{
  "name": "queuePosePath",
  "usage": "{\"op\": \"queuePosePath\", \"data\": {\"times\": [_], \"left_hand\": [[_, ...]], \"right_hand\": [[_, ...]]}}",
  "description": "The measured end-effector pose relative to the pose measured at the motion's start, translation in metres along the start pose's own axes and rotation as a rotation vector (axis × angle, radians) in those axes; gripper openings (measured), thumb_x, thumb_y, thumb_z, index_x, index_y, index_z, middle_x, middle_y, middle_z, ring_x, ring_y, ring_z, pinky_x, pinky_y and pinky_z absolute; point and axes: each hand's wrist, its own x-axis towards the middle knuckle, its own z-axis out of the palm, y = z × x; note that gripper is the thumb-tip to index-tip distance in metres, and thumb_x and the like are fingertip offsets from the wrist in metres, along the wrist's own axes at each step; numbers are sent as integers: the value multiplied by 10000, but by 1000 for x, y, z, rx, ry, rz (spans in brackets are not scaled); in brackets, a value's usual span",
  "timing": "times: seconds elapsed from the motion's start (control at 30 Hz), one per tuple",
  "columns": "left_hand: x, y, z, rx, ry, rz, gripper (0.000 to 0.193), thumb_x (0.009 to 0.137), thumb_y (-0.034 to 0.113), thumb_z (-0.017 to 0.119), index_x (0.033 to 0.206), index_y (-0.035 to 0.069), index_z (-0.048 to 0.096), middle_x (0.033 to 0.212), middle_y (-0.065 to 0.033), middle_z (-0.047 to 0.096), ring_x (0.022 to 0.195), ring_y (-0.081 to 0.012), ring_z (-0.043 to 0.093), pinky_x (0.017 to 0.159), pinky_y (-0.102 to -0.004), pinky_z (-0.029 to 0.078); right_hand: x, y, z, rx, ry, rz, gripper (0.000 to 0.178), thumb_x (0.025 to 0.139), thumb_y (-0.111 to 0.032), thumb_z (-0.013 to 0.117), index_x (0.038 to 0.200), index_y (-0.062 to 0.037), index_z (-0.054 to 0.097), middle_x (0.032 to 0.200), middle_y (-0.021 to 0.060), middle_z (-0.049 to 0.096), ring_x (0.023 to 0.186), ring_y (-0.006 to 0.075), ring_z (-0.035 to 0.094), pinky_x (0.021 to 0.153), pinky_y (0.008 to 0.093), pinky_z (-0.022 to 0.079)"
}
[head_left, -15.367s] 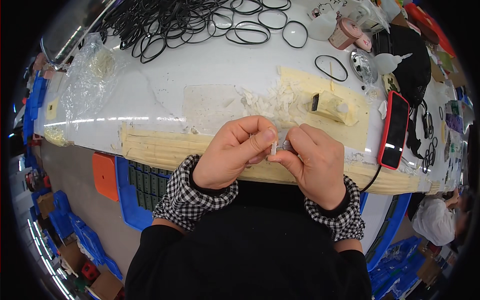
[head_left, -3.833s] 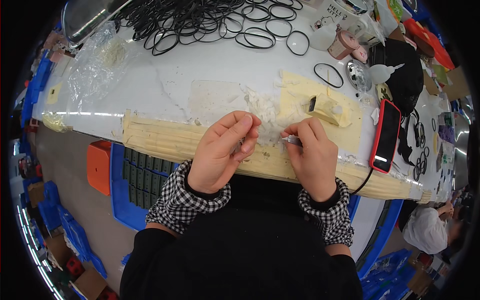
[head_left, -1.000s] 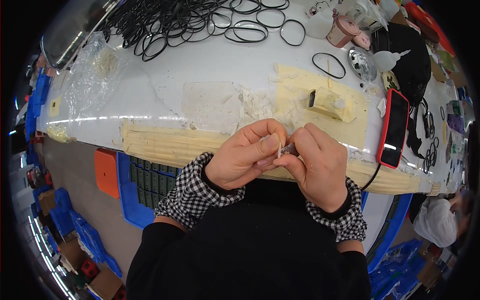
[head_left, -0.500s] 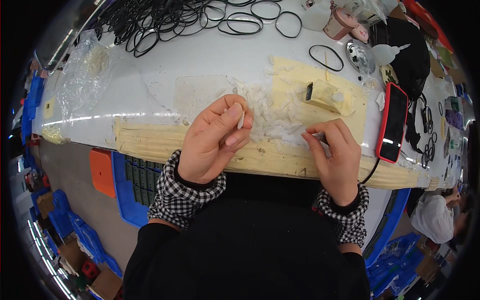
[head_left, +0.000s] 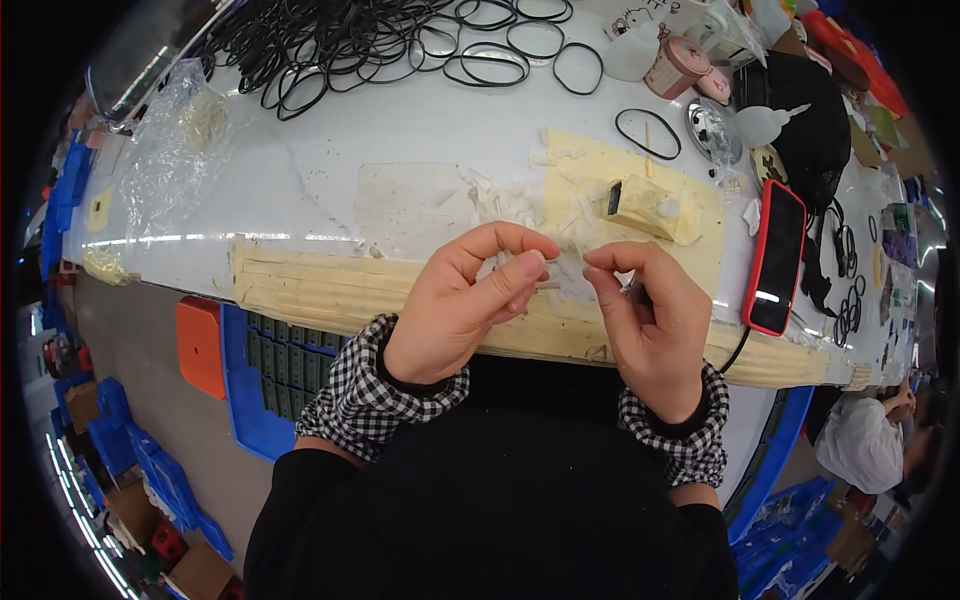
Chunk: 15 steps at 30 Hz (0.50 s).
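Note:
My left hand (head_left: 462, 303) is over the table's front edge, thumb and forefinger pinched together. Whatever sits in that pinch is hidden. Close by on its right, my right hand (head_left: 655, 325) also pinches with thumb and forefinger, and a small greyish thing shows at its curled fingers, too little of it to name. The fingertips of both hands point at each other with a small gap between. Beyond them lies a scatter of white paper-like scraps (head_left: 492, 200). Some scraps spread onto a yellow sheet (head_left: 570, 155), where a block wrapped in yellow tape (head_left: 645, 207) rests.
Many black rubber rings (head_left: 330, 40) pile at the back, one single ring (head_left: 648, 134) apart. A phone in a red case (head_left: 775, 257) lies right, near a white squeeze bottle (head_left: 765, 126). Crumpled clear plastic (head_left: 172, 150) is left. Below stands a blue crate (head_left: 240, 400) beside an orange stool (head_left: 202, 345).
My left hand has moved right and a little down, and the white scrap seen in its pinch is now out of sight. My right hand has shifted slightly left, closing the gap.

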Motion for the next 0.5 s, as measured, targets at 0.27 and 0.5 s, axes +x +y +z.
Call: {"op": "queuePosePath", "data": {"times": [0.27,0.5], "left_hand": [[8,-14,4,-116,-25,23,145,952,184,553,979,43,569,744,49,494,605,-27,354,547,-167,298],[8,-8,-2,-117,-164,-38,196,979,222,489,909,41,519,771,29,461,623,-37,350,590,-190,327]], "right_hand": [[-1,-12,5,66,13,-24,207,753,-59,721,913,-23,596,781,81,626,651,183,641,561,255,490],[2,6,6,-204,-52,-199,363,754,-377,713,831,-57,559,711,62,559,609,241,569,521,318,439]]}}
